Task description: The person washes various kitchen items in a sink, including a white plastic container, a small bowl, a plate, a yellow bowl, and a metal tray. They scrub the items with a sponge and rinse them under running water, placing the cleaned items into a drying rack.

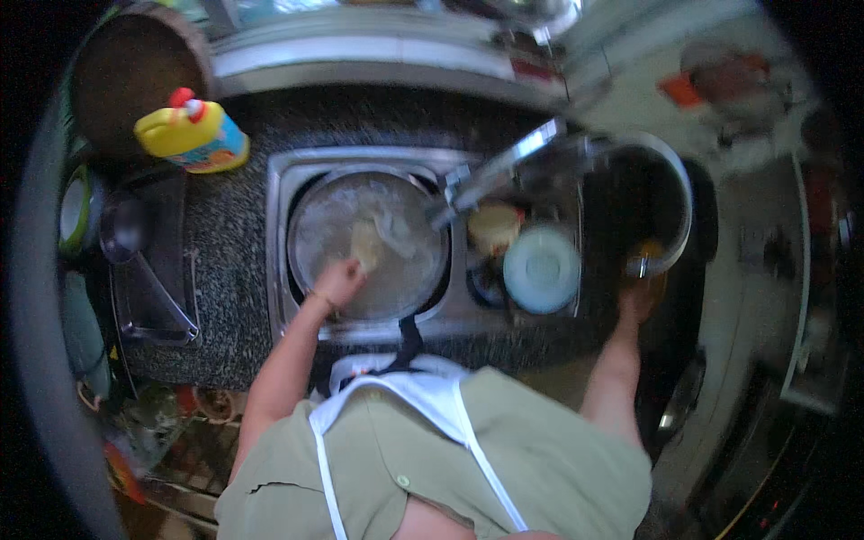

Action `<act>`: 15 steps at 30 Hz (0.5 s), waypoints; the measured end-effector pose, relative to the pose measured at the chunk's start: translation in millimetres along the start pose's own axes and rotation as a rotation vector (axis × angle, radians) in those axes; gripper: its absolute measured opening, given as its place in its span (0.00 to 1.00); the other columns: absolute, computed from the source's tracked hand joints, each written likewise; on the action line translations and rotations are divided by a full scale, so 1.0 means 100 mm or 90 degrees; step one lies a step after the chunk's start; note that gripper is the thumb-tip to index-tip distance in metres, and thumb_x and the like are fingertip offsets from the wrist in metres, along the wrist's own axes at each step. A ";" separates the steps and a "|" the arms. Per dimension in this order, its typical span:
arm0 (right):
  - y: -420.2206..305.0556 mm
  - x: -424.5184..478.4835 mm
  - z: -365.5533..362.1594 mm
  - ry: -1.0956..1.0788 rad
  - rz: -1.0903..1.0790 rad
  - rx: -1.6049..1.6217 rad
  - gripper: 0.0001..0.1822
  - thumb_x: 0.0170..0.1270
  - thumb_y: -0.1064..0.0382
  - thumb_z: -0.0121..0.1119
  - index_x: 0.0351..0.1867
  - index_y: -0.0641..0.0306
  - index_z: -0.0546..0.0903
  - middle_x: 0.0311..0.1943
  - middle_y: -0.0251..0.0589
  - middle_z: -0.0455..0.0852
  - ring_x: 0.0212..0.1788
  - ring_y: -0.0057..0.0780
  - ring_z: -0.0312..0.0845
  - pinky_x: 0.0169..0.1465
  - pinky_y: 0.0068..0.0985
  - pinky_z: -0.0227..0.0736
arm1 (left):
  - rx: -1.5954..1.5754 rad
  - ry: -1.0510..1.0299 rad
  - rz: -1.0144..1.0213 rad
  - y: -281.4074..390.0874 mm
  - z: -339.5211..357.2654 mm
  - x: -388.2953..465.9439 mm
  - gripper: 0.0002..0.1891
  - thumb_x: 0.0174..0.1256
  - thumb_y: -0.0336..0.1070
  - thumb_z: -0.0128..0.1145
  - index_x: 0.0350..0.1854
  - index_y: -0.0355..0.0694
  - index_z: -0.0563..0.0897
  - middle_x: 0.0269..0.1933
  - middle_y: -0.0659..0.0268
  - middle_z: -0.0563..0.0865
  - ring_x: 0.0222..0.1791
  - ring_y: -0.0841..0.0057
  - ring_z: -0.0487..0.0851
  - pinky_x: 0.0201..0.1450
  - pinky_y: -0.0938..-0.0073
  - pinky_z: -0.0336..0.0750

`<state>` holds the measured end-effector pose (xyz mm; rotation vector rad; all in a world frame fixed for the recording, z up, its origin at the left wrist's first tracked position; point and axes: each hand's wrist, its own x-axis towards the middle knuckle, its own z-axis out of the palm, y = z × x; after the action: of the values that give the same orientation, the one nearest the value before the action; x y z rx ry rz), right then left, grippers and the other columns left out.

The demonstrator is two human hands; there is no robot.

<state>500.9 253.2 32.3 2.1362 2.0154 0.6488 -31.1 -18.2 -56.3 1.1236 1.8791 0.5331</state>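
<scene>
My left hand point(342, 282) reaches into a large round metal basin point(317, 304) of cloudy water, set in the left sink bowl. Its fingers are closed on the near end of a pale yellowish piece point(365, 244), too blurred to name. Beside that piece, something whitish and soft-looking point(395, 233) lies in the water. Far to the right, over a dark area, my right hand point(640, 297) is at the metal-banded end of a pale curved tube point(683, 196). Blur and shadow hide its fingers and an orange patch around it, so its grip is unclear.
A metal faucet point(499, 169) slants over the sink's middle. Right of it sit a pale bowl point(542, 268) and a beige container point(495, 226). A yellow jug with a red cap point(196, 138) stands back left on the speckled counter point(229, 270). A ladle point(158, 283) rests on a dark tray.
</scene>
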 end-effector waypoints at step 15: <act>-0.13 -1.19 -0.57 -0.103 0.055 0.339 0.21 0.44 0.60 0.64 0.41 0.66 0.74 0.38 0.50 0.79 0.39 0.43 0.75 0.40 0.34 0.70 | 0.166 0.041 0.011 0.09 0.05 -0.27 0.20 0.50 0.46 0.50 0.42 0.37 0.75 0.39 0.51 0.79 0.40 0.57 0.77 0.47 0.63 0.70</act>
<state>464.8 127.7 53.0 2.4606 2.1938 -0.0746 -16.6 -36.7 -40.1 1.3046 2.0392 0.3420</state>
